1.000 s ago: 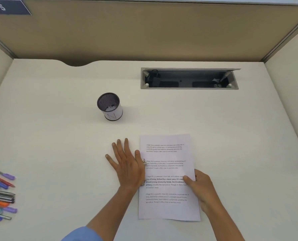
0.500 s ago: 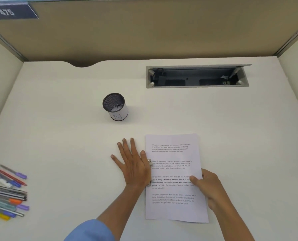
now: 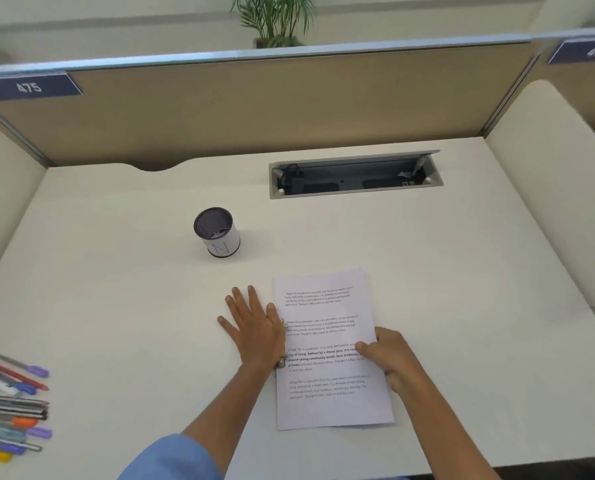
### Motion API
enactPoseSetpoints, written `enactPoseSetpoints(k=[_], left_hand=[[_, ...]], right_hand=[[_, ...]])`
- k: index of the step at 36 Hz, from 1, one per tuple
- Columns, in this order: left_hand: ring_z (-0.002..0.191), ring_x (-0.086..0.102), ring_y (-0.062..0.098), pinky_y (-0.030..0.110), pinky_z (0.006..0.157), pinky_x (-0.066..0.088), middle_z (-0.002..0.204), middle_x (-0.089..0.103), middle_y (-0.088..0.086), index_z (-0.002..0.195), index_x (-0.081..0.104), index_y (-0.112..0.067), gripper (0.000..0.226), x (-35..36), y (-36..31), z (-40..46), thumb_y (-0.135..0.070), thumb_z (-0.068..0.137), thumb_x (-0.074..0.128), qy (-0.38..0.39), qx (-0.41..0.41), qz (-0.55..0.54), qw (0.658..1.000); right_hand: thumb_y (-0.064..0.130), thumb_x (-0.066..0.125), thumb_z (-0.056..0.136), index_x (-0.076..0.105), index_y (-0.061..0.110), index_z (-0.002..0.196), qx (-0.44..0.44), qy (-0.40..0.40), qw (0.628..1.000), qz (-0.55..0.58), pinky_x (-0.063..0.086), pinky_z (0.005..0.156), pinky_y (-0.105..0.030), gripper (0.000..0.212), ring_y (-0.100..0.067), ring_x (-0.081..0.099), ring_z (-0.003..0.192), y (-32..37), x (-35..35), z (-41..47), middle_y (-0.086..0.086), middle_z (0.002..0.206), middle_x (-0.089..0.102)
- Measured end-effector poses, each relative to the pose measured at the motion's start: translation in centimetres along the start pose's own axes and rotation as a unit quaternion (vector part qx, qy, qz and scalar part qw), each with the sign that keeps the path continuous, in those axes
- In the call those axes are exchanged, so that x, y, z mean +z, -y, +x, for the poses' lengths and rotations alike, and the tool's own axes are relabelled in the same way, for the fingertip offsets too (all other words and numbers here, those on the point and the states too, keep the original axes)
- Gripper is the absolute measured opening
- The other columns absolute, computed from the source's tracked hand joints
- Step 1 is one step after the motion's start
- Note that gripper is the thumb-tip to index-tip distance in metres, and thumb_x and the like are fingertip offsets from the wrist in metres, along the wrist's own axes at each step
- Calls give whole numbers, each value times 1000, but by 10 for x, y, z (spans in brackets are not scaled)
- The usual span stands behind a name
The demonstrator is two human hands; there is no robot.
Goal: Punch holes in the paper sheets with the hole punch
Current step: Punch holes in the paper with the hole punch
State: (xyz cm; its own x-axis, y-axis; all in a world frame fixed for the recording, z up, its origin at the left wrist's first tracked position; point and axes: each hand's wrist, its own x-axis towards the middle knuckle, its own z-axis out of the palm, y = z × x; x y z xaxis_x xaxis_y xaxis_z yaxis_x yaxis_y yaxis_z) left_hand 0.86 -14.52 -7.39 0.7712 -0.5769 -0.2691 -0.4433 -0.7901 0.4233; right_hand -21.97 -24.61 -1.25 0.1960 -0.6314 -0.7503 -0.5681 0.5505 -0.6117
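A stack of printed paper sheets (image 3: 327, 403) lies on the white desk, near its front edge. My left hand (image 3: 254, 329) lies flat with straight fingers on top of the hole punch (image 3: 281, 362), which sits at the sheets' left edge. Only small metal bits of the punch show beside my palm; the rest is hidden under the hand. My right hand (image 3: 388, 358) pinches the right edge of the sheets, thumb on top of the page.
A mesh pen cup (image 3: 216, 232) stands behind my left hand. Several pens and markers (image 3: 12, 407) lie at the desk's left front. An open cable tray (image 3: 355, 174) is set into the desk at the back. Partition walls enclose three sides.
The camera has tilted up, so the partition top and a plant come into view. Both hands stay in the same places on the punch and the sheets.
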Motion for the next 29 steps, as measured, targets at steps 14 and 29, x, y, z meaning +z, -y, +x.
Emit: enactPoseSetpoints(k=[14, 29], left_hand=[[168, -8, 31, 64, 132, -5, 181, 0, 13, 170, 17, -9, 64, -8, -9, -6, -38, 115, 28, 7, -11, -39, 999], [169, 3, 22, 53, 135, -10, 173, 33, 9, 164, 26, -4, 78, -27, -22, -30, -47, 104, 48, -93, 125, -225, 962]], right_hand=[[2, 71, 96, 75, 14, 110, -13, -12, 1000, 4, 62, 98, -51, 18, -29, 76, 100, 5, -16, -13, -6, 108, 79], [5, 72, 96, 75, 14, 102, -60, -34, 997, 39, 62, 96, -54, 11, -31, 77, 97, 12, -46, -27, -9, 104, 80]])
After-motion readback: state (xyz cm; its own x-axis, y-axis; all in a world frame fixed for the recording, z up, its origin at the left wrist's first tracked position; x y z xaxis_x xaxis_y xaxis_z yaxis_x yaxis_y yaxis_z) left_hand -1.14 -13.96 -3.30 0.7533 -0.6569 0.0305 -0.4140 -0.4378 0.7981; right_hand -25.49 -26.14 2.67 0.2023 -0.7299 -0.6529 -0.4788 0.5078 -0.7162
